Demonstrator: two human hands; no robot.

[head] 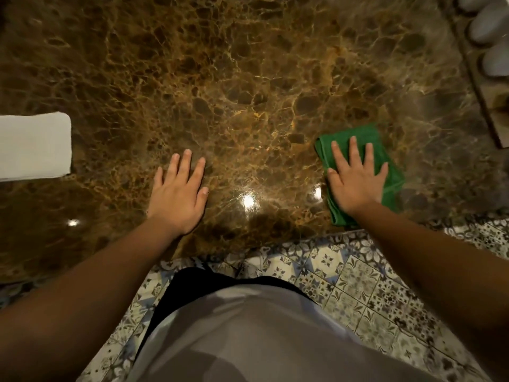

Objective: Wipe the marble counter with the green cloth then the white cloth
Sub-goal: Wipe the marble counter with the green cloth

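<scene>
The brown marble counter (248, 92) fills the upper part of the view. A folded green cloth (391, 172) lies on it near the front edge, at the right. My right hand (355, 180) presses flat on top of that cloth, fingers spread. My left hand (179, 194) rests flat on the bare marble to the left of centre, fingers apart, holding nothing. A folded white cloth (33, 146) lies at the far left edge of the counter, well apart from both hands.
A wooden tray (487, 106) with several pale rounded objects (487, 26) stands at the back right corner. Patterned floor tiles (358, 277) show below the counter's front edge, with my torso in the middle. Ceiling lights reflect on the marble near the front.
</scene>
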